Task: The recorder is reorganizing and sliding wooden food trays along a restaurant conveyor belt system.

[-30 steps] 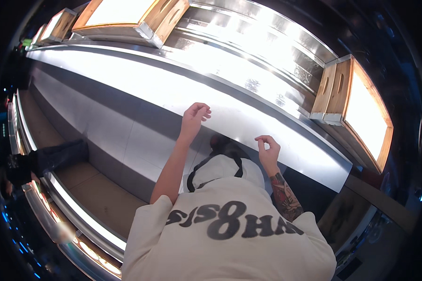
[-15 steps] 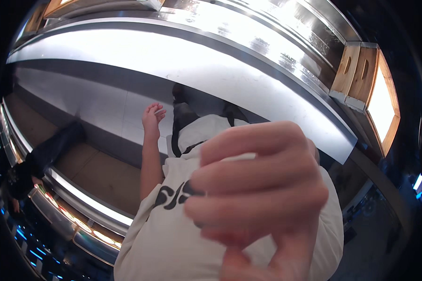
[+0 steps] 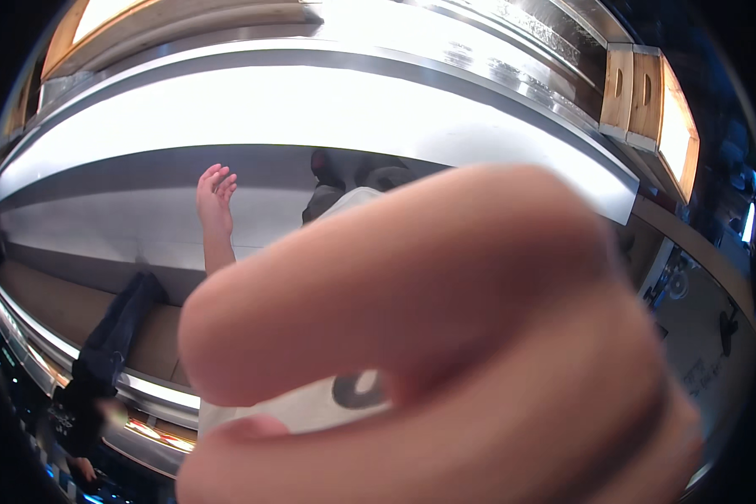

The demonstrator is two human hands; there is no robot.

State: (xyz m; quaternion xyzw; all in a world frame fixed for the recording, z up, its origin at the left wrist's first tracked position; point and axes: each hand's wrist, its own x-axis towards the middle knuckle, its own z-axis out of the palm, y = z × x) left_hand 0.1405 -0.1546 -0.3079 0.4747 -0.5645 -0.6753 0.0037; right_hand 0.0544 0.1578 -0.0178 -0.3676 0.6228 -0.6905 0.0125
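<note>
My right hand [image 3: 479,319] looms very close and blurred over the lower middle and right. Its foremost finger bends leftward above the thumb-side edge of the hand, with a gap between through which a pale shirt with a dark print [image 3: 361,391] shows. I see nothing held in that gap; the other fingers are mostly hidden. Out to the left, my left hand [image 3: 217,197] is raised with loosely spread, slightly bent fingers, holding nothing. It is nearest to the white counter edge [image 3: 252,105] but apart from it.
Beyond the counter front runs a shiny metal work surface [image 3: 479,59]. Wooden boxes with handle slots [image 3: 630,92] stand at its right end. A person in dark clothes [image 3: 101,361] is at the left, near a lit counter [image 3: 155,433]. Grey floor [image 3: 109,218] lies between.
My right hand has come much closer and now covers more of the view. My left hand appears farther left, its fingers more upright. The view has shifted.
</note>
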